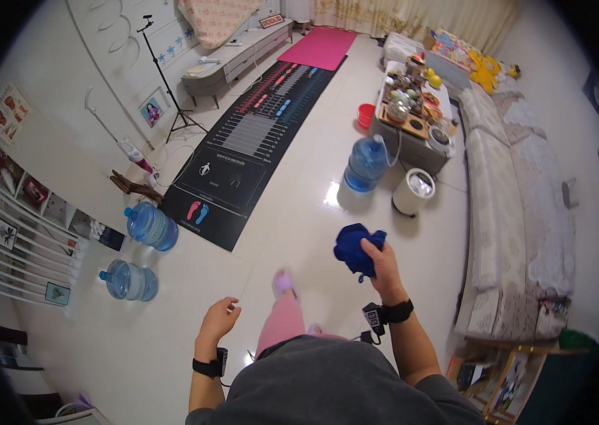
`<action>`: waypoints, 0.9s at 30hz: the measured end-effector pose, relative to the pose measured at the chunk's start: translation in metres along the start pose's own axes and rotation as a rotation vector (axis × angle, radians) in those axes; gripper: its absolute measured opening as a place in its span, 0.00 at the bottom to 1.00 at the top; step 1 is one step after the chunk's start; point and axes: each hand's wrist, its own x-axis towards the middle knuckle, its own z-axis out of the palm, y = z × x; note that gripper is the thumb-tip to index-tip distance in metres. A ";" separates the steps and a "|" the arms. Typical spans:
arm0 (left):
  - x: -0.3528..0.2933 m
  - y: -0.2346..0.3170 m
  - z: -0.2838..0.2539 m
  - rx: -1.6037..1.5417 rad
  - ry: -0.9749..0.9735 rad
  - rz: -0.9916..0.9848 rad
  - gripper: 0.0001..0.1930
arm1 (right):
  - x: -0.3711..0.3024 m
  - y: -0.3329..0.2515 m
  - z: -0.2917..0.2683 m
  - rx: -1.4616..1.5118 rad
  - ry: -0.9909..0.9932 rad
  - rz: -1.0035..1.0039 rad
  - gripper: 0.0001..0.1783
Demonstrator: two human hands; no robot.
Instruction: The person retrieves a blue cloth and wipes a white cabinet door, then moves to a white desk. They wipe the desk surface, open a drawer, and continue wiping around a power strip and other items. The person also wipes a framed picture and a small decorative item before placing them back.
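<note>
In front of me to the right, my right hand (382, 268) is closed round a bunched-up dark blue cloth (356, 249). A small end of it dangles below the bundle. Its folds hide what kind of cloth article it is. My left hand (220, 319) hangs low at my left side over the pale floor. Its fingers are loosely bent and a little apart, and nothing shows in them. Each wrist has a black strap with a small device on it.
Large blue water bottles stand on the floor: two (152, 227) at left, one (365, 164) beside the tea table (407, 145). A white bin (413, 192) is near that table. A long black mat (243, 152) lies ahead, a tripod (161, 81) left of it. A sofa (487, 205) lines the right.
</note>
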 end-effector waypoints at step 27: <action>0.713 0.294 -0.244 0.213 -0.013 0.105 0.18 | 0.716 -0.143 0.052 -0.167 0.366 0.002 0.17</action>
